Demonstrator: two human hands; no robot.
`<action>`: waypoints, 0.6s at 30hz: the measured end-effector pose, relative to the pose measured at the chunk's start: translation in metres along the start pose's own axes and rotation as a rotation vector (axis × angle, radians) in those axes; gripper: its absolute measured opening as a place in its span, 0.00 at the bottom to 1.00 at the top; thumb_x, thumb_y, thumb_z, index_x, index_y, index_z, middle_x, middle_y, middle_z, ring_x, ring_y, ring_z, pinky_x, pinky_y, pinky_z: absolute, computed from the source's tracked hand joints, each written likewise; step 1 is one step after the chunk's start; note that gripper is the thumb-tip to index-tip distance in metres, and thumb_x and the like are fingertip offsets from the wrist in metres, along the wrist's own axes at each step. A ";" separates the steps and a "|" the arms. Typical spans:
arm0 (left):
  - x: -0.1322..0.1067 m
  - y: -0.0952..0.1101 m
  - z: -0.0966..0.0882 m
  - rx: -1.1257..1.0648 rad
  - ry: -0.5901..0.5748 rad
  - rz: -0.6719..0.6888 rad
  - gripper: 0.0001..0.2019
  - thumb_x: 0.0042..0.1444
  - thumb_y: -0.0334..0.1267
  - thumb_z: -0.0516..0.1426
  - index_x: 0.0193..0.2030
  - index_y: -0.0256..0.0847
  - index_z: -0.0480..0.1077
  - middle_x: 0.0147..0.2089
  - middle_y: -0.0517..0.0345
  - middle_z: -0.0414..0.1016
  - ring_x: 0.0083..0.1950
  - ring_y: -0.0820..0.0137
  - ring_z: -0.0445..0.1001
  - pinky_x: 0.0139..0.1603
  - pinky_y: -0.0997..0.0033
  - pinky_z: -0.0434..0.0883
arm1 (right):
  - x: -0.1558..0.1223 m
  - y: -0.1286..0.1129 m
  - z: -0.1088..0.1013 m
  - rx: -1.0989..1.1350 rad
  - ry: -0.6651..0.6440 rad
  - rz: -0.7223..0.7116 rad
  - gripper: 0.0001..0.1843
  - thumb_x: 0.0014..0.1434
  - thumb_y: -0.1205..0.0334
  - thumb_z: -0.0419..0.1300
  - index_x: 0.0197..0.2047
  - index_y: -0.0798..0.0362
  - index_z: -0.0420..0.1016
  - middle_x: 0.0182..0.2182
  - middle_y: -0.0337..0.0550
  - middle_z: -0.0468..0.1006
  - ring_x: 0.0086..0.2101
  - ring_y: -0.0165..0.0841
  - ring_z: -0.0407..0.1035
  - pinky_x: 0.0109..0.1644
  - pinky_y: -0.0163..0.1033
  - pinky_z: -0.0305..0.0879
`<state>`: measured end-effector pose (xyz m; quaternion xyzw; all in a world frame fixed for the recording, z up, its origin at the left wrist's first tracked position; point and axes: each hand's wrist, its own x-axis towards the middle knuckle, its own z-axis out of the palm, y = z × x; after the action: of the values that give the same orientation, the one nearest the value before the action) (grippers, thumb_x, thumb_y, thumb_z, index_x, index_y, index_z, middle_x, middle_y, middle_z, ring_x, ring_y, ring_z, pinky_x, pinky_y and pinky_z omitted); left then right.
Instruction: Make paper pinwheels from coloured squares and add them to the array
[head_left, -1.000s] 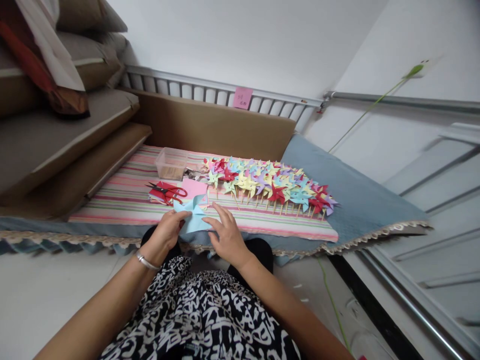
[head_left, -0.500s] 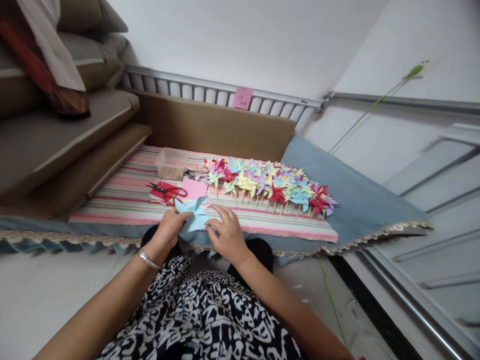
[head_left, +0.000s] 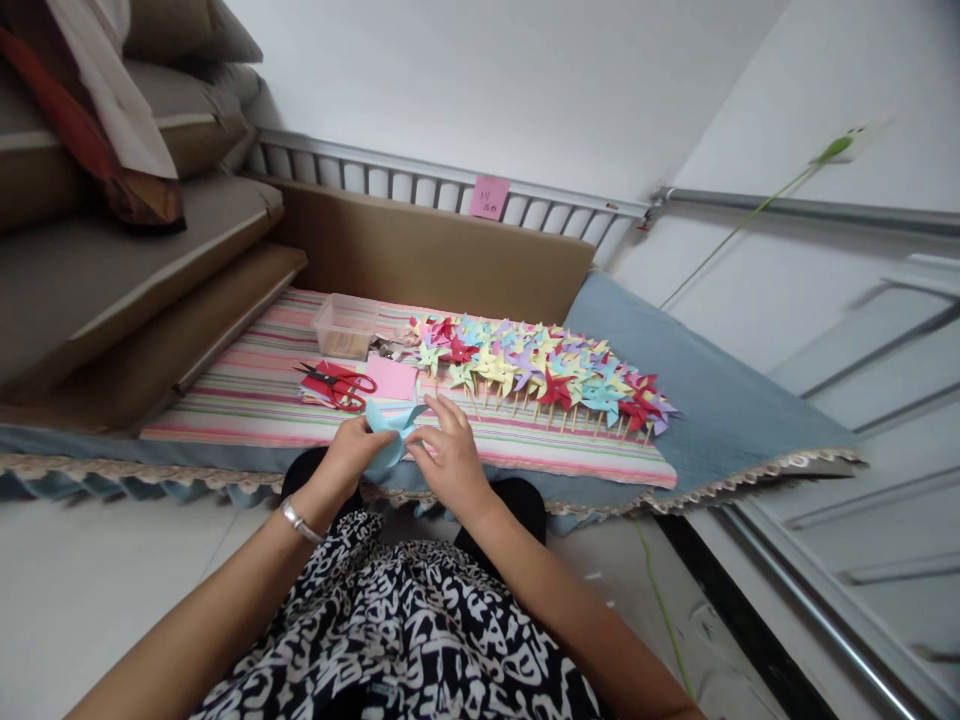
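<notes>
A light blue paper pinwheel (head_left: 388, 418), its blades partly bent inward, is held up between both hands over the near edge of the striped cloth. My left hand (head_left: 351, 458) pinches it from the left, thumb lying on top. From the right, my right hand (head_left: 450, 458) grips one blade between thumb and finger, the upper fingers raised. Just beyond the pinwheel lie red-handled scissors (head_left: 346, 388) on red paper, beside a stack of pink paper squares (head_left: 393, 377). The centre of the pinwheel is partly covered by fingers.
Many finished pinwheels (head_left: 525, 365) on sticks lie in rows to the right on the striped cloth (head_left: 247, 405). A clear plastic box (head_left: 341, 325) holds thin sticks. Cushions (head_left: 135, 230) are piled at left, a brown board (head_left: 435, 245) stands behind, and a radiator (head_left: 375, 180) is by the wall.
My right hand has moved slightly left and folded a blade of the blue pinwheel inward toward its centre. My left hand keeps hold, a little farther right.
</notes>
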<state>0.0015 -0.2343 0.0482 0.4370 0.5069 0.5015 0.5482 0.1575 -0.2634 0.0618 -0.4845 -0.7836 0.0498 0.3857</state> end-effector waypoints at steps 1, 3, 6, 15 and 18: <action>-0.001 0.000 0.001 -0.006 -0.019 -0.007 0.12 0.34 0.34 0.64 0.30 0.34 0.76 0.25 0.56 0.76 0.24 0.69 0.69 0.28 0.71 0.64 | 0.001 0.001 0.001 0.007 0.003 0.007 0.04 0.54 0.67 0.62 0.32 0.50 0.78 0.58 0.47 0.65 0.61 0.44 0.51 0.62 0.54 0.53; -0.002 -0.001 0.001 -0.021 -0.049 -0.021 0.13 0.34 0.34 0.64 0.31 0.33 0.76 0.26 0.55 0.77 0.24 0.69 0.69 0.29 0.71 0.64 | 0.003 0.001 0.004 0.019 0.004 0.021 0.03 0.53 0.67 0.62 0.31 0.50 0.78 0.58 0.48 0.65 0.61 0.44 0.51 0.62 0.54 0.52; -0.003 -0.001 0.001 -0.039 -0.078 -0.040 0.12 0.34 0.35 0.64 0.30 0.33 0.76 0.25 0.55 0.77 0.23 0.71 0.68 0.28 0.72 0.63 | 0.005 0.002 0.007 0.038 -0.003 0.057 0.03 0.52 0.67 0.64 0.30 0.50 0.77 0.59 0.47 0.65 0.61 0.44 0.51 0.62 0.56 0.51; -0.002 -0.003 0.001 -0.066 -0.103 -0.059 0.10 0.34 0.35 0.64 0.28 0.36 0.76 0.21 0.58 0.73 0.23 0.69 0.68 0.25 0.72 0.60 | 0.006 0.000 0.006 0.016 -0.048 0.065 0.04 0.55 0.68 0.61 0.31 0.53 0.77 0.58 0.52 0.66 0.62 0.44 0.50 0.62 0.55 0.51; -0.003 -0.003 0.001 -0.073 -0.110 -0.062 0.09 0.35 0.35 0.64 0.26 0.35 0.75 0.19 0.60 0.71 0.20 0.73 0.63 0.23 0.73 0.57 | 0.006 0.000 0.007 -0.004 -0.041 0.057 0.02 0.54 0.68 0.62 0.30 0.53 0.76 0.58 0.52 0.66 0.61 0.45 0.51 0.62 0.54 0.51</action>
<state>0.0027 -0.2374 0.0456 0.4278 0.4708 0.4777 0.6059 0.1518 -0.2562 0.0608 -0.5063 -0.7773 0.0693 0.3669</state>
